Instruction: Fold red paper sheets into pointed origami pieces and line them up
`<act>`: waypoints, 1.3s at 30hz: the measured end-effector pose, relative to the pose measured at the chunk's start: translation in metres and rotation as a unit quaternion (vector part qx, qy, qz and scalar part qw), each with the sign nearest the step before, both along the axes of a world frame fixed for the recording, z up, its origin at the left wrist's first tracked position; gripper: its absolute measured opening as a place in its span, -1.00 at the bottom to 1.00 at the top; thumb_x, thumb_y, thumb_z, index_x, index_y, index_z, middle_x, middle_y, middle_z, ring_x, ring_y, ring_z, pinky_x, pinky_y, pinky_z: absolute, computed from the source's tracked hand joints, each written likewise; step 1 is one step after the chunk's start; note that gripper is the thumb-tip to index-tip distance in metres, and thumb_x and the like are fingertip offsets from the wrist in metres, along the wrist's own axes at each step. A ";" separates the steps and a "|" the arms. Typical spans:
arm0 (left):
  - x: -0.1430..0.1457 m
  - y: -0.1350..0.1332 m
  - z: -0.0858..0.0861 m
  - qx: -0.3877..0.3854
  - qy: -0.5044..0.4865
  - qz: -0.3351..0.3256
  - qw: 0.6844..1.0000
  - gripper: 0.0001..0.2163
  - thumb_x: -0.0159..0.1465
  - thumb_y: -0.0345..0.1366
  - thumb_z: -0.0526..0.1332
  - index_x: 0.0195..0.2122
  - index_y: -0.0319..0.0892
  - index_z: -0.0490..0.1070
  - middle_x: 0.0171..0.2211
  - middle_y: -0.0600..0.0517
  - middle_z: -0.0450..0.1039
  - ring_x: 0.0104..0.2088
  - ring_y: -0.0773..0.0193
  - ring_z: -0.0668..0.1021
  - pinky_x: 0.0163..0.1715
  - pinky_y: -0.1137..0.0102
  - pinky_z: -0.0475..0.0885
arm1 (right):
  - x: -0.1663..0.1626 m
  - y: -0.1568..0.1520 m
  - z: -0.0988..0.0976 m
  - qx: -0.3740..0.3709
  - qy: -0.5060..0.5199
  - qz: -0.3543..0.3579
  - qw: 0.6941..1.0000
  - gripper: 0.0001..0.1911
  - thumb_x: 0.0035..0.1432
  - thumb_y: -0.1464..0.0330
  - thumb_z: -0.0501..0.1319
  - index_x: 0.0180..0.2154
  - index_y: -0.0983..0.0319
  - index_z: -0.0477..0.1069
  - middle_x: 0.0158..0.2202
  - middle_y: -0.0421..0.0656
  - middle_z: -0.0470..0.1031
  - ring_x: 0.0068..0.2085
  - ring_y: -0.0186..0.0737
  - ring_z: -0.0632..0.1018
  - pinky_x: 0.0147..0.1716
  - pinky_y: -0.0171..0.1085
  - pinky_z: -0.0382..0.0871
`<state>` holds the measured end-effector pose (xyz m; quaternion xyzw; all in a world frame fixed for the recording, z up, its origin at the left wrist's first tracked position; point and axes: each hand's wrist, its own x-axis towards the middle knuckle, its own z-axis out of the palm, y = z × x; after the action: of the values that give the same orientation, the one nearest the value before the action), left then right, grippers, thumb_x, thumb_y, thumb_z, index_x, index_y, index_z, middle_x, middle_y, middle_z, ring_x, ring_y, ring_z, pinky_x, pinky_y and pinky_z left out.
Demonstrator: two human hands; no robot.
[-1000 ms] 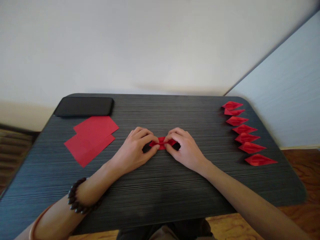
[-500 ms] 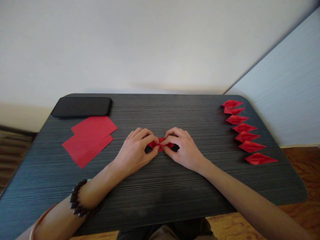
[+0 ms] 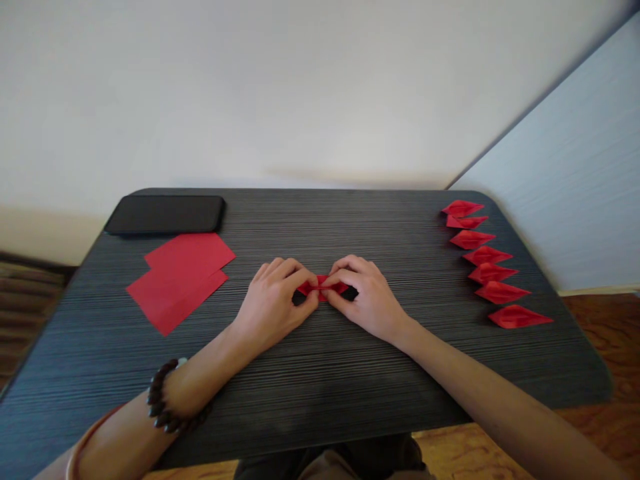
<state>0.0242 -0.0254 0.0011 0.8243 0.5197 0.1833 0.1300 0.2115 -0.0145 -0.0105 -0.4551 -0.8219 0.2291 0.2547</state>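
Note:
A small piece of folded red paper (image 3: 323, 280) is pinched between both hands at the middle of the dark table (image 3: 320, 380). My left hand (image 3: 275, 297) grips its left part between thumb and fingertips. From the other side, my right hand (image 3: 367, 293) pinches the right part the same way. The fingertips of the two hands nearly meet, and they cover much of the paper, so its exact folds are partly hidden. A dark beaded bracelet (image 3: 163, 400) circles my left wrist.
Flat red paper sheets (image 3: 183, 283) overlap on the left. Behind them lies a black phone (image 3: 165, 215). Several folded red paper boats (image 3: 520, 317) form a column along the right side. A pale wall (image 3: 320, 93) stands along the table's back edge.
Both hands keep their pinch on the folded paper, with barely any finger movement. The whole view has shifted very slightly.

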 end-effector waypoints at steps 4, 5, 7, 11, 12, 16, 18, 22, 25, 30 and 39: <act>-0.001 0.001 0.000 0.003 0.002 0.007 1.000 -0.91 0.22 -0.35 0.14 -0.35 -0.15 0.43 -0.32 0.02 0.44 -0.27 0.20 0.43 -0.18 0.24 0.29 | 0.003 0.001 0.003 -0.005 0.030 -0.002 1.000 -0.96 0.12 0.41 0.22 -0.33 0.20 0.46 -0.21 -0.15 0.41 -0.19 -0.25 0.46 -0.18 -0.21 0.31; -0.001 0.000 0.000 0.004 0.001 0.007 1.000 -0.91 0.22 -0.35 0.14 -0.36 -0.15 0.43 -0.32 0.02 0.44 -0.27 0.20 0.43 -0.18 0.24 0.29 | 0.004 0.001 0.004 -0.004 0.032 -0.001 0.999 -0.95 0.12 0.41 0.22 -0.33 0.20 0.46 -0.20 -0.15 0.41 -0.20 -0.25 0.47 -0.19 -0.21 0.32; -0.001 0.000 -0.001 0.007 0.000 0.004 1.000 -0.92 0.22 -0.36 0.14 -0.36 -0.15 0.42 -0.33 0.02 0.44 -0.28 0.20 0.43 -0.19 0.25 0.29 | 0.004 0.000 0.004 0.001 0.025 0.003 1.000 -0.93 0.14 0.40 0.20 -0.33 0.19 0.46 -0.19 -0.15 0.41 -0.20 -0.26 0.47 -0.19 -0.20 0.33; -0.001 0.000 -0.001 0.003 0.003 -0.005 1.000 -0.92 0.22 -0.34 0.14 -0.36 -0.16 0.41 -0.33 0.02 0.44 -0.27 0.19 0.43 -0.21 0.25 0.30 | 0.003 0.000 0.002 0.015 -0.002 0.014 1.000 -0.90 0.15 0.40 0.19 -0.29 0.18 0.48 -0.18 -0.16 0.42 -0.20 -0.26 0.47 -0.17 -0.19 0.33; -0.003 0.001 -0.001 -0.001 0.001 -0.011 1.000 -0.92 0.23 -0.34 0.14 -0.34 -0.16 0.42 -0.32 0.01 0.44 -0.26 0.18 0.43 -0.21 0.24 0.31 | 0.003 0.000 0.002 0.016 -0.003 0.017 1.000 -0.90 0.15 0.41 0.19 -0.29 0.18 0.48 -0.19 -0.16 0.42 -0.20 -0.26 0.47 -0.17 -0.20 0.33; -0.019 0.010 0.000 -0.047 -0.067 -0.085 0.993 -0.84 0.26 -0.24 0.17 -0.19 -0.13 0.44 -0.21 0.00 0.45 -0.19 0.21 0.46 -0.15 0.27 0.36 | 0.003 0.001 0.001 0.008 0.014 0.017 1.000 -0.92 0.15 0.40 0.20 -0.29 0.18 0.47 -0.20 -0.15 0.43 -0.22 -0.26 0.48 -0.20 -0.22 0.36; -0.030 0.015 -0.001 -0.090 -0.115 -0.113 0.983 -0.79 0.24 -0.18 0.21 -0.14 -0.12 0.43 -0.21 0.01 0.47 -0.22 0.25 0.49 -0.19 0.34 0.41 | 0.004 0.002 0.002 0.005 0.023 0.019 1.000 -0.91 0.15 0.40 0.20 -0.27 0.18 0.47 -0.21 -0.15 0.43 -0.23 -0.25 0.48 -0.20 -0.22 0.37; -0.043 0.022 -0.003 -0.110 -0.160 -0.107 0.975 -0.81 0.20 -0.18 0.25 -0.21 -0.14 0.48 -0.26 0.02 0.52 -0.25 0.27 0.53 -0.23 0.38 0.43 | 0.012 0.007 0.004 -0.015 0.045 0.051 0.998 -0.86 0.16 0.33 0.23 -0.21 0.17 0.47 -0.21 -0.15 0.45 -0.21 -0.26 0.50 -0.17 -0.23 0.39; -0.043 0.022 -0.003 -0.095 -0.178 -0.105 0.974 -0.87 0.21 -0.23 0.25 -0.27 -0.15 0.50 -0.29 0.02 0.53 -0.25 0.28 0.54 -0.20 0.39 0.43 | 0.023 0.013 0.006 -0.040 0.062 0.097 0.993 -0.77 0.15 0.29 0.25 -0.12 0.17 0.45 -0.19 -0.16 0.48 -0.25 -0.31 0.52 -0.18 -0.28 0.40; -0.042 0.021 -0.002 -0.080 -0.180 -0.093 0.976 -0.88 0.22 -0.24 0.24 -0.32 -0.13 0.53 -0.32 0.01 0.53 -0.29 0.27 0.55 -0.24 0.39 0.45 | 0.033 0.020 0.006 -0.032 0.067 0.096 0.993 -0.77 0.08 0.24 0.30 -0.21 0.17 0.47 -0.29 -0.20 0.53 -0.34 -0.33 0.53 -0.29 -0.31 0.41; -0.041 0.019 -0.001 -0.108 -0.209 -0.095 0.967 -0.90 0.23 -0.27 0.24 -0.29 -0.11 0.54 -0.29 0.02 0.54 -0.26 0.28 0.55 -0.22 0.40 0.47 | 0.034 0.019 0.004 -0.073 0.107 0.086 0.988 -0.81 0.10 0.28 0.28 -0.20 0.13 0.50 -0.23 -0.24 0.58 -0.30 -0.32 0.58 -0.25 -0.30 0.45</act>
<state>-0.0166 -0.0064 0.0001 0.7943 0.4167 0.2816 0.3409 0.2452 0.0041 -0.0067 -0.3727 -0.8070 0.3572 0.2867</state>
